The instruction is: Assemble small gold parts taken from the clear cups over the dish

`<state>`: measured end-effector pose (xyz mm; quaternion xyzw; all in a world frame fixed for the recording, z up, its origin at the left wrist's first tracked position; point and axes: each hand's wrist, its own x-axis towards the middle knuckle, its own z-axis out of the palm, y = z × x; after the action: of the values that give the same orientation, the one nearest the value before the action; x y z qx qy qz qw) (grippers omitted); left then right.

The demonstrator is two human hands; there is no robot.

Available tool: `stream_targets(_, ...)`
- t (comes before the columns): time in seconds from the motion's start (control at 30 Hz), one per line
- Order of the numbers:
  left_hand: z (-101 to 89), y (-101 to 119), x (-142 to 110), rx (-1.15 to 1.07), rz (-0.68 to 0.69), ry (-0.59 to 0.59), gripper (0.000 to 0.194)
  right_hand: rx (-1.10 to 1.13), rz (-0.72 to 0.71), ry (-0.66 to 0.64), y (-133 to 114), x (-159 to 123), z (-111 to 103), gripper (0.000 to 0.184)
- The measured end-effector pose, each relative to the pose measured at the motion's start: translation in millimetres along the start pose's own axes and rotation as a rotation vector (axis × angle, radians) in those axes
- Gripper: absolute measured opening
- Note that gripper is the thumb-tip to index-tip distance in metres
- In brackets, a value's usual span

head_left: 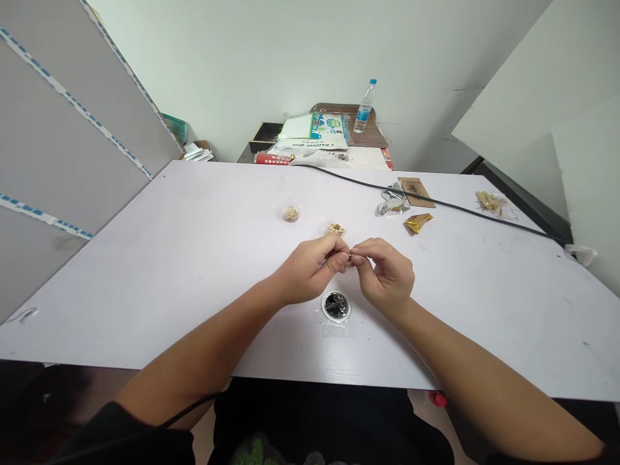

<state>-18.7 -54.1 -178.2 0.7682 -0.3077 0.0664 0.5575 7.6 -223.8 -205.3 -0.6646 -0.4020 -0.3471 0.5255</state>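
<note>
My left hand (314,268) and my right hand (385,274) meet fingertip to fingertip above the table, both closed in a pinch. Between them shows a small, thin, light-coloured piece (349,256), mostly hidden by the fingers and too small to name. Just beyond the left fingers lies a little heap of gold-coloured bits (336,228). Farther back on the left sits a small clear bag of similar thin gold pieces (290,214). On the near side of the hands, a round black disc with a white rim (336,306) lies on clear plastic film.
A black cable (368,184) crosses the far right of the white table (194,258). Near it are crumpled silver foil (393,201), a brown packet (416,191), a gold wrapper (418,223) and a gold-filled bag (491,203). A water bottle (365,108) stands behind.
</note>
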Motion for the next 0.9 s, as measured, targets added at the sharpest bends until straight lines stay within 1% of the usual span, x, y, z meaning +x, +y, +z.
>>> stream_targets(0.2,-3.0,1,2,0.126,0.092,0.031,0.020,0.030,0.020,0.013,-1,0,0,0.013)
stream_targets(0.33,-3.8,2,2,0.119,0.118,0.045,0.020,0.057,0.067,-0.011,-2,-1,0,0.014)
stream_targets(0.4,-4.0,2,2,0.077,0.096,0.046,0.020,0.087,0.098,-0.045,-3,-1,-1,0.016)
stream_targets(0.53,-4.1,2,1,-0.033,-0.007,0.038,0.024,0.144,0.158,-0.100,-3,0,-4,0.017)
stream_targets(0.67,-2.7,3,1,-0.179,-0.070,-0.001,0.028,0.203,0.201,-0.171,-2,3,-9,0.016)
stream_targets(0.9,0.3,4,2,-0.400,-0.177,-0.111,0.035,0.552,0.343,-0.401,-2,8,-13,0.033)
